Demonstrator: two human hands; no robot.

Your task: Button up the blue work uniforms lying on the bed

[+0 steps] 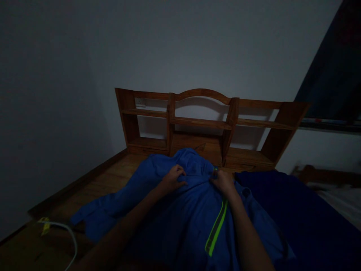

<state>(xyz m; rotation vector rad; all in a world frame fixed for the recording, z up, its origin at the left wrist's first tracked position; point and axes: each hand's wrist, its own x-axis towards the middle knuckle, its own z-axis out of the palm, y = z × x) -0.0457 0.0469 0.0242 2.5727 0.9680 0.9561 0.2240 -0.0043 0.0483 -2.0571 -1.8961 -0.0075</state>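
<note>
A blue long-sleeved work jacket (180, 210) lies spread and wrinkled in front of me, with one sleeve reaching out to the left. A yellow-green reflective strip (217, 227) runs along its right part. My left hand (172, 179) rests on the upper part of the jacket, its thumb and curved fingers apart. To the right of it, my right hand (223, 181) pinches the fabric near the upper edge. Folds between the two hands look slightly pulled. Dim light hides the lower part of the jacket.
Behind the jacket stands a wooden headboard (203, 122) with open shelves against the wall. Dark blue cloth (282, 210) covers the surface on the right. At lower left lies a pale cable (72, 233) with a yellow tag (45, 226), near wooden boards (113, 177).
</note>
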